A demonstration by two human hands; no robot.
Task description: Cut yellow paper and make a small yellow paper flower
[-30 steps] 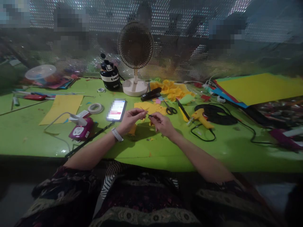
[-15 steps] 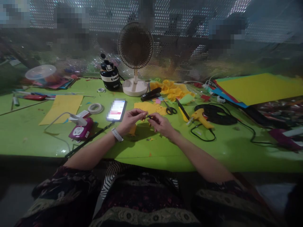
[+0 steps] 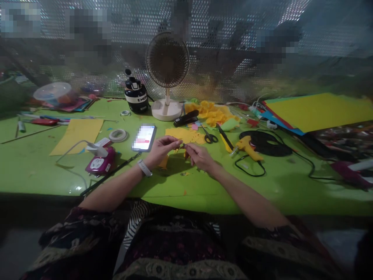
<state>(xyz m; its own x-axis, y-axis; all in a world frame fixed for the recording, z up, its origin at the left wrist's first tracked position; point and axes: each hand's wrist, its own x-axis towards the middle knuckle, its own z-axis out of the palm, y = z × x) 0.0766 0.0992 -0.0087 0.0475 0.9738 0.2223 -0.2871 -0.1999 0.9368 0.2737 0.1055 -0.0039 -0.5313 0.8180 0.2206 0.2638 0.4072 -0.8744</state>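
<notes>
My left hand [image 3: 163, 149] and my right hand [image 3: 201, 156] meet over the green table [image 3: 210, 190], both with fingers pinched. Between the fingertips is something small, partly yellow and dark, too small to make out. Just behind the hands lies a piece of orange-yellow paper [image 3: 189, 135]. Small scraps [image 3: 184, 174] lie on the table below my fingers. A lit phone [image 3: 143, 137] rests to the left of my left hand. Black scissors [image 3: 210, 138] lie behind my right hand.
At the back stand a fan [image 3: 167, 109] and a dark bottle [image 3: 136, 97], with a stapler [image 3: 186, 118] and crumpled yellow paper [image 3: 210, 112] nearby. A cutter [image 3: 224, 138] and a yellow glue gun [image 3: 249, 147] lie to the right. Tape [image 3: 117, 135] and a purple adapter [image 3: 100, 162] lie left.
Both hands stay nearly in place, their fingertips shifting slightly. The whole view has moved a little, so the table things appear slightly lower.
</notes>
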